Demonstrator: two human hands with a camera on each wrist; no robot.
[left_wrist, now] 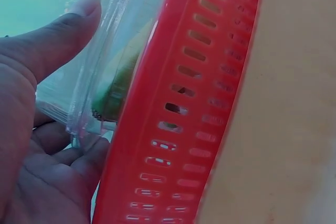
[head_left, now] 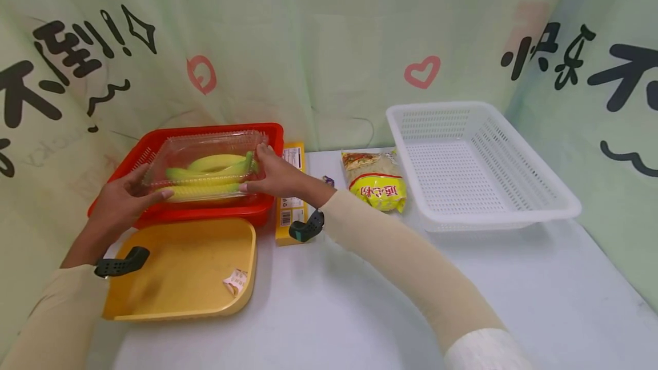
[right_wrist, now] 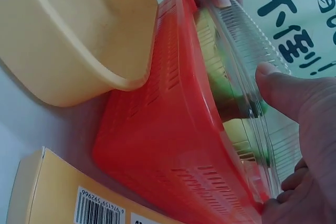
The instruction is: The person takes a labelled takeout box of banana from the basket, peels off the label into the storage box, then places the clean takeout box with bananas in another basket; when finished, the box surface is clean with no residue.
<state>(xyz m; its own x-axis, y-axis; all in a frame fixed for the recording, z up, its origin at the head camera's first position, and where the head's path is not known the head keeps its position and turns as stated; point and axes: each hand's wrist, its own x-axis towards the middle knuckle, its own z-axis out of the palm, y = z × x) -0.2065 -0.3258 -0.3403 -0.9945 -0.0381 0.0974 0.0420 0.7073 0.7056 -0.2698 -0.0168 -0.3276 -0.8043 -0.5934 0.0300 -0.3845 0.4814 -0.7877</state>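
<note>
A clear plastic clamshell box [head_left: 180, 144] sits tilted at the red basket [head_left: 205, 216]. My left hand [head_left: 117, 201] grips its left end, thumb above and fingers below the ridged rim [left_wrist: 79, 98]. At the opposite end, my right hand [head_left: 280, 173] holds the box, its thumb pressing the plastic in the right wrist view. Bananas [head_left: 216, 163] and a yellow corn cob [head_left: 205, 191] show through the plastic; whether they lie inside the box or under it, I cannot tell. The basket's floor is mostly hidden.
A yellow tray [head_left: 175, 267] with a small wrapped packet [head_left: 236, 282] stands before the basket. Right of it lie a yellow carton [head_left: 291, 210], a small dark wrapped item [head_left: 328, 181] and a yellow food bag [head_left: 377, 184]. A white basket [head_left: 462, 176] stands farther right.
</note>
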